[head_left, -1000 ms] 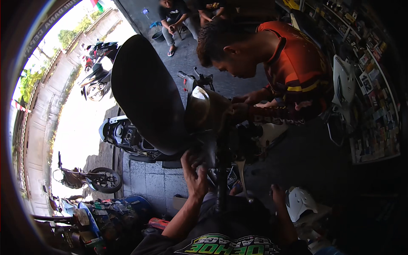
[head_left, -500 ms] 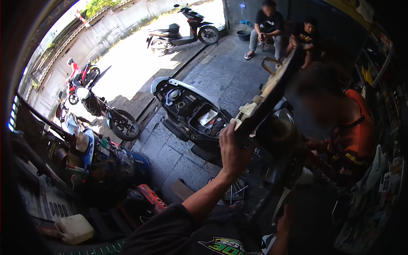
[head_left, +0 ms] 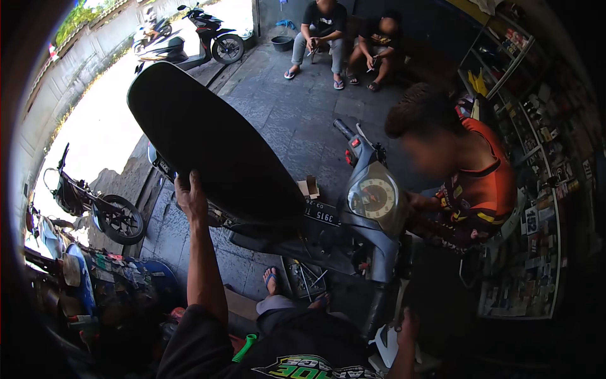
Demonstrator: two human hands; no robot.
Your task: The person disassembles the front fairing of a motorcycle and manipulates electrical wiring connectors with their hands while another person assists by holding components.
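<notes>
A: What is seen closest to the camera?

B: A dark shirt with green lettering is seen at the lower edge, and a green-handled tool [head_left: 245,348] is lying just beside it. The right hand [head_left: 407,324] is raised near the lower right, close to a white part [head_left: 386,346]; whether its grip is open or closed cannot be told, since the fingers are blurred and partly hidden.

A: And the left hand?

B: The left hand [head_left: 191,202] is stretched upward, and its grip is closed on the lower edge of the black scooter seat [head_left: 211,145]. The seat is held tilted up, well above the floor, left of the scooter's front.

A: What is found beyond the seat?

B: The grey instrument cluster [head_left: 372,197] of the scooter is seen just right of the seat, with a small cardboard box [head_left: 308,187] on the paved floor behind it. A sandalled foot [head_left: 273,282] is set beside loose tools [head_left: 306,280] under the frame. A person in an orange shirt [head_left: 483,183] is bent over the handlebar area.

A: And farther off?

B: Shelves of parts [head_left: 536,120] are lined along the right wall. Two seated people [head_left: 344,38] are seen at the back, and a parked scooter [head_left: 192,41] is standing in the sunlit yard.
</notes>
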